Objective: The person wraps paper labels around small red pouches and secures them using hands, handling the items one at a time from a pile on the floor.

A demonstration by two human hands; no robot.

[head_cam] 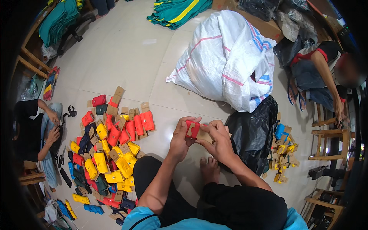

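Note:
Between my two hands is a small folded red fabric pouch with a brown cardboard tag. My left hand grips the pouch from its left side, thumb on top. The fingers of my right hand pinch it where the tag meets the fabric. On the floor to the left lies a large heap of similar folded pouches in yellow, red, dark blue and green, many with cardboard tags. A black plastic bag lies just right of my right hand.
Ahead stands a bulging white woven sack. More tagged pouches lie beyond the black bag. One person sits at the left near scissors; another person bends at the right beside a wooden stool. Green garments lie at the top.

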